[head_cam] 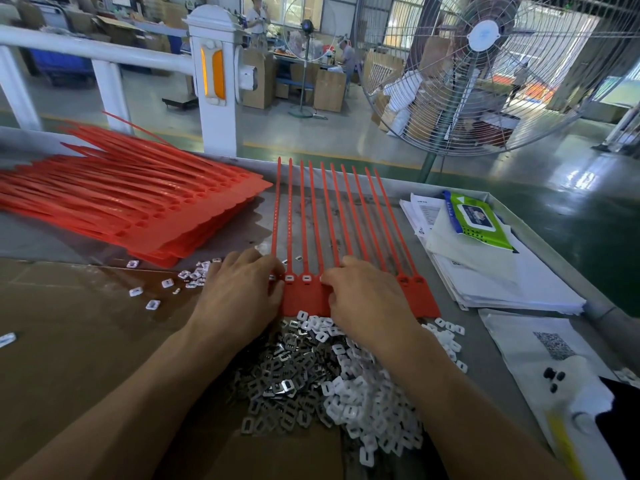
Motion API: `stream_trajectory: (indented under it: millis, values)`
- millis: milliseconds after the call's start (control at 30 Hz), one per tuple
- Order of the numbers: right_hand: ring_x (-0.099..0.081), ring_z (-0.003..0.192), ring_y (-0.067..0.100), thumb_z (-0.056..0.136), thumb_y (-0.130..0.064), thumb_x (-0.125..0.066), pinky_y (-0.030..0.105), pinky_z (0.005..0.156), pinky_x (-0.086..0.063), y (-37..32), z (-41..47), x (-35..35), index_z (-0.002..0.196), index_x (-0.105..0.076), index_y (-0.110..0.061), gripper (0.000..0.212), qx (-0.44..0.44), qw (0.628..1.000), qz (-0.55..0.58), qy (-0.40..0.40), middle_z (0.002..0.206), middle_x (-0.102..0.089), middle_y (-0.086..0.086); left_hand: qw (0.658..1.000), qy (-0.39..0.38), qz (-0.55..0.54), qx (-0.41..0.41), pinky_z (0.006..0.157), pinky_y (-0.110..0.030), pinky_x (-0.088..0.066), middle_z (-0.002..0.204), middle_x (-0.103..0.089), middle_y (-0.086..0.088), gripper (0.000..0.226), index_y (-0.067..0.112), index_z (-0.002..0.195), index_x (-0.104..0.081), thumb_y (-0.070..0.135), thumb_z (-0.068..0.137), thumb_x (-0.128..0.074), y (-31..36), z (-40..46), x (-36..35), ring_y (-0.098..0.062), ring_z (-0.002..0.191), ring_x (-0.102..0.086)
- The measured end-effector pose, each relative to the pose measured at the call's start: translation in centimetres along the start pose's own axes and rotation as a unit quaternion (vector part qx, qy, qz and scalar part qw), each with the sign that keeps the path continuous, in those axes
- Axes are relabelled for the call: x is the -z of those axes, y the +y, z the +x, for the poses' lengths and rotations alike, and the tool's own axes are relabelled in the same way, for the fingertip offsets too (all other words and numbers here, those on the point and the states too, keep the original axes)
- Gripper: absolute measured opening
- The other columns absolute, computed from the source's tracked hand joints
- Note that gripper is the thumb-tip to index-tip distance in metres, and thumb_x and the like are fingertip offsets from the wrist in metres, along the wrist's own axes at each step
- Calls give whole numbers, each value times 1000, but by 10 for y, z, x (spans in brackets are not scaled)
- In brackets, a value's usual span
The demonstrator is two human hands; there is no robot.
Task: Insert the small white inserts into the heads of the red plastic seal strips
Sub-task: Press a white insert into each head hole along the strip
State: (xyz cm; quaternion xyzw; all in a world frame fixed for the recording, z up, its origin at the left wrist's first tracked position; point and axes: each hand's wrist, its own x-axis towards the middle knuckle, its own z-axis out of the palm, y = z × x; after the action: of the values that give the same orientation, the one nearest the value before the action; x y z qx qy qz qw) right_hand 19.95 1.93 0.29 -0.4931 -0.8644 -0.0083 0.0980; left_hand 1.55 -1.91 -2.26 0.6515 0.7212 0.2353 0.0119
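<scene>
Nearest: mixed heap of metal clips point(277, 379) and white inserts point(360, 400) on the worktop point(485, 341), between the forearms. Just beyond, both hands rest palm-down on the heads of a joined row of red seal strips point(420, 299). Left hand point(239, 296) fingers curled down at the row's left end, pressing — whether they pinch an insert, cannot tell. Right hand point(363, 299) fingers bent onto mid-row heads, tips pressed together; insert beneath hidden. Two heads between the hands show seated inserts; two at right look empty. Step: seating inserts, part done. Next likely needs picking one insert and aligning it to an open head. Farther left — stack of red strips point(138, 209). Far: fan point(485, 64).
</scene>
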Motion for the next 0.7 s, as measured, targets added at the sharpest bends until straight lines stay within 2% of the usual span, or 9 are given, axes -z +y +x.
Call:
stream_trajectory:
  millis: [33,133,300,567,700]
  values:
    - [-54,90,15,99,-18,-51,32,72,-40,3,0,0,119,-71,-27,30,-5,1000,21,1,95,-52,-8,1000,1,-2,-1,105,-40,-31,123,-58,8,26,36,120,-62,41,96,-53,0,0,0,-20,121,-48]
    - [-61,110,15,102,-20,-52,34,94,-48,9,-2,2,128,-69,-28,32,-18,995,93,-4,116,-65,-7,1000,2,-5,-2,105,-40,-32,121,-58,8,25,36,118,-63,42,95,-54,-2,2,-1,-19,121,-48]
    - [-63,116,11,101,-19,-58,35,104,-48,15,-4,4,132,-65,-29,33,-34,989,144,7,126,-69,-9,1000,2,-8,-2,104,-41,-33,120,-59,8,25,36,117,-63,42,95,-55,-4,2,-2,-20,120,-49]
    - [-61,115,13,101,-19,-52,35,99,-50,13,-3,2,131,-69,-29,35,-13,995,102,3,122,-65,-8,1000,5,-12,-5,102,-41,-34,120,-59,8,24,36,116,-64,42,94,-55,-4,2,-2,-20,119,-50]
    - [-61,112,17,101,-20,-50,34,89,-49,10,-2,1,131,-68,-31,36,-9,998,63,3,117,-63,-8,1000,3,-7,-3,103,-41,-33,121,-59,9,25,36,117,-63,42,95,-54,-3,2,-2,-20,120,-49]
